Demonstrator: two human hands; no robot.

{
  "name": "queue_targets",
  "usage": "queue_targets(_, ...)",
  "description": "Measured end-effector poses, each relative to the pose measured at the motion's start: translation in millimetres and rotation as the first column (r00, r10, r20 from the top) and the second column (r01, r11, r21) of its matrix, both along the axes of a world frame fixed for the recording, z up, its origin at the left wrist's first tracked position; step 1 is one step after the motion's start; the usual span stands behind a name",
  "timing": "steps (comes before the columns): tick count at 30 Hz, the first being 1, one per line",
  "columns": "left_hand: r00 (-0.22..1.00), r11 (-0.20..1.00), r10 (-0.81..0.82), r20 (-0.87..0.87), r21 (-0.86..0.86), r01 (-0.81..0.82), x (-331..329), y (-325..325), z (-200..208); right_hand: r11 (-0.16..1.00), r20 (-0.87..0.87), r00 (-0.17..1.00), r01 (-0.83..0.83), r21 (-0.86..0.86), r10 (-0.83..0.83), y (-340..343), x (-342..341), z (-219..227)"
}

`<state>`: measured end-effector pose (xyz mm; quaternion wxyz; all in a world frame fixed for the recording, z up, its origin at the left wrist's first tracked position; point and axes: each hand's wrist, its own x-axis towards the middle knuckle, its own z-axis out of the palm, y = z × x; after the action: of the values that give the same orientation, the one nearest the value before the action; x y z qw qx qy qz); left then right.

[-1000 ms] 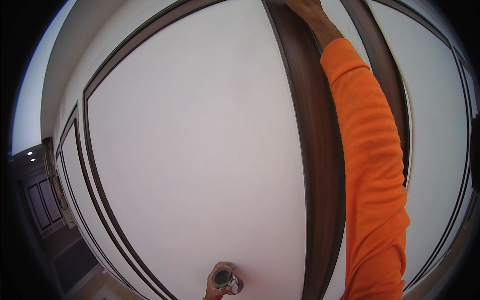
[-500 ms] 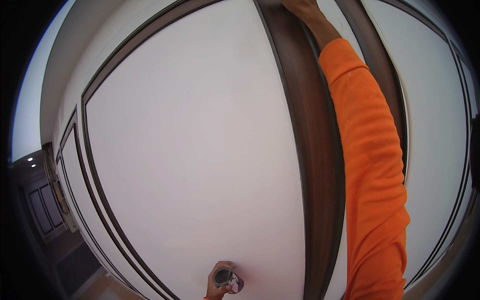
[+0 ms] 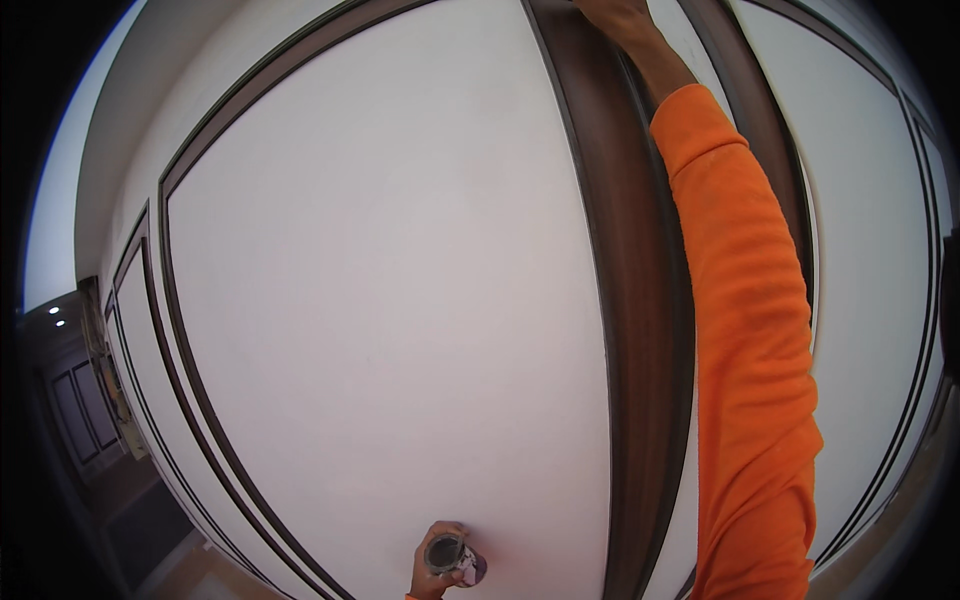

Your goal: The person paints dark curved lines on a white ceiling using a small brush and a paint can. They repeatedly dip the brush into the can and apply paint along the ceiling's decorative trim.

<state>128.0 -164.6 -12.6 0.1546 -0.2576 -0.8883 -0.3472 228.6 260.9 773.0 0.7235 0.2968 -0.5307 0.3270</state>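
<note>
Dark trim (image 3: 645, 330) backs the right hand (image 3: 618, 20), fingers indiscernible, while the left hand (image 3: 428, 566) wraps fingers round an open can (image 3: 472, 568), likely against spills.

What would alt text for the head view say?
The right hand, partly out of frame, reaches up over a dark brown strip, orange sleeve below. The left hand holds a small round container before a white panel.
</note>
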Motion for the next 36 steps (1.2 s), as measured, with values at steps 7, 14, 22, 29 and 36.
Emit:
queue_targets(7, 0.991, 0.966, -0.125, 0.036, 0.230, 0.114, 6, 7, 6, 0.997, -0.005, 0.997, 0.077, -0.008, -0.077, 2, -1, 1)
queue_targets(14, 0.903, 0.507, -0.419, -0.091, 0.802, 0.316, 97, 56, 162, 0.987, -0.113, 0.980, -0.162, 0.009, 0.162, 15, -14, 18)
queue_targets(22, 0.934, 0.674, -0.277, -0.226, 0.647, 0.357, 101, 53, 165, 0.971, -0.056, 0.970, 0.236, -0.025, -0.237, -41, 33, -3)
queue_targets(29, 0.906, 0.714, -0.262, -0.333, 0.565, 0.414, 89, 42, 164, 0.841, -0.116, 0.855, 0.517, 0.155, -0.505, -58, 35, 40)
queue_targets(36, 0.886, 0.630, -0.347, -0.308, 0.623, 0.463, 74, 34, 155, 0.715, -0.141, 0.744, 0.667, 0.211, -0.653, -88, 33, 38)
